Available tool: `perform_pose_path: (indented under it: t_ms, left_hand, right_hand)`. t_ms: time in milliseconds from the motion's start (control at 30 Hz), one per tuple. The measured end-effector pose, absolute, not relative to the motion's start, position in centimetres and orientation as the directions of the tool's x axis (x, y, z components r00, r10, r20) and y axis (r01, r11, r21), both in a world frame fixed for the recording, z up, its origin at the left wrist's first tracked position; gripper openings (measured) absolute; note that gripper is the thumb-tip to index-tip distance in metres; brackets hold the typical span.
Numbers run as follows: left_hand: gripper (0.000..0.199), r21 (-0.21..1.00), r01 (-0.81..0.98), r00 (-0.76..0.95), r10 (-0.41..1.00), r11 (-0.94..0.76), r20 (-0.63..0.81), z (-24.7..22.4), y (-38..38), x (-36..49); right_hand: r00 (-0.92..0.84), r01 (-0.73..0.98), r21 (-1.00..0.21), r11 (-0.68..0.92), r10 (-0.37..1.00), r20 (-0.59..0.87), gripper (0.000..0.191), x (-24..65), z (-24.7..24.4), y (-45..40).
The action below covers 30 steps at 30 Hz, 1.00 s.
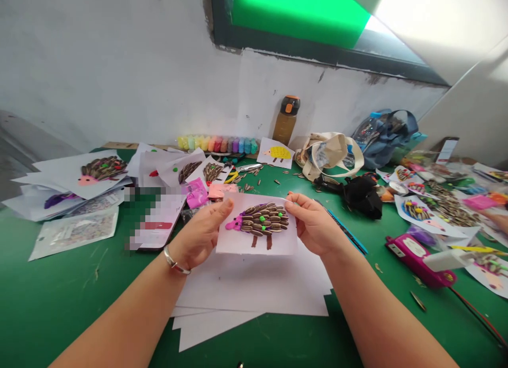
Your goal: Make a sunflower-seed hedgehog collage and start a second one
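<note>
Between my two hands I hold up a white paper card (238,245) by its left and right edges. On it is a hedgehog (264,220) with a pink clay head, a body of striped sunflower seeds, green clay dots and two brown legs. My left hand (206,228), with a silver bangle at the wrist, pinches the left edge, thumb on the front. My right hand (311,222) pinches the upper right edge. Beneath the card lies a stack of white paper sheets (254,291) on the green table (130,315). Fingers behind the card are partly hidden.
Left are piled hedgehog pictures (103,169), a seed bag (77,233) and a phone (159,220). Behind stand coloured clay packs (218,144), a bottle (286,122) and a cloth bag (329,154). Right are a black object (361,195), a magenta device (420,259) with a cable, and loose seeds (452,201).
</note>
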State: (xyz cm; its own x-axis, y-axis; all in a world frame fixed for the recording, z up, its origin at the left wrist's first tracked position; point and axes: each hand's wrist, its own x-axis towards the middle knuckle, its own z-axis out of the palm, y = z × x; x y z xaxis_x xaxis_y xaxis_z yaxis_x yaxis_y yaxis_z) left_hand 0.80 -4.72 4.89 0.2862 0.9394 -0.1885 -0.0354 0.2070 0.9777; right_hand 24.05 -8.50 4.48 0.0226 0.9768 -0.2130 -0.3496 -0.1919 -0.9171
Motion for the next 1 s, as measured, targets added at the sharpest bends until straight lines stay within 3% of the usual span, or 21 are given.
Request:
perform_pose_path:
  t_ms: [100,267,467,600,667,833,1000]
  left_hand:
    - [0.029,0.858,-0.132,0.533,0.765,0.497,-0.361,5.3,-5.2,1.2]
    - [0.022,0.77,-0.252,0.508,0.757,0.586,-0.41,5.9,-5.2,1.0]
    - [0.027,0.759,-0.392,0.392,0.841,0.52,-0.373,7.2,-4.3,-0.9]
    - [0.027,0.833,-0.454,0.203,0.947,0.315,-0.247,9.9,-3.2,-3.9]
    - [0.026,0.876,-0.404,0.098,0.965,0.263,-0.244,11.5,-2.5,-6.3]
    - [0.03,0.967,-0.255,-0.282,0.958,-0.017,-0.057,14.2,0.2,-13.4]
    - [0.03,0.993,-0.121,-0.402,0.915,-0.011,-0.039,13.4,4.0,-19.4]
  right_hand:
    - [0.016,-0.374,-0.9,-0.224,0.969,-0.248,0.029,23.7,4.2,-8.5]
    - [0.006,-0.415,-0.883,-0.219,0.97,-0.243,0.025,23.3,3.3,-8.2]
    - [0.001,-0.381,-0.89,-0.252,0.962,-0.273,0.028,23.5,3.0,-8.0]
    - [0.016,-0.338,-0.91,-0.239,0.966,-0.259,0.029,23.6,2.9,-8.1]
    - [0.01,-0.32,-0.919,-0.231,0.969,-0.247,0.031,23.6,2.9,-8.1]
    - [0.014,-0.291,-0.928,-0.231,0.969,-0.246,0.034,23.3,3.0,-8.3]
    - [0.034,-0.251,-0.936,-0.245,0.964,-0.262,0.037,23.1,2.7,-8.4]
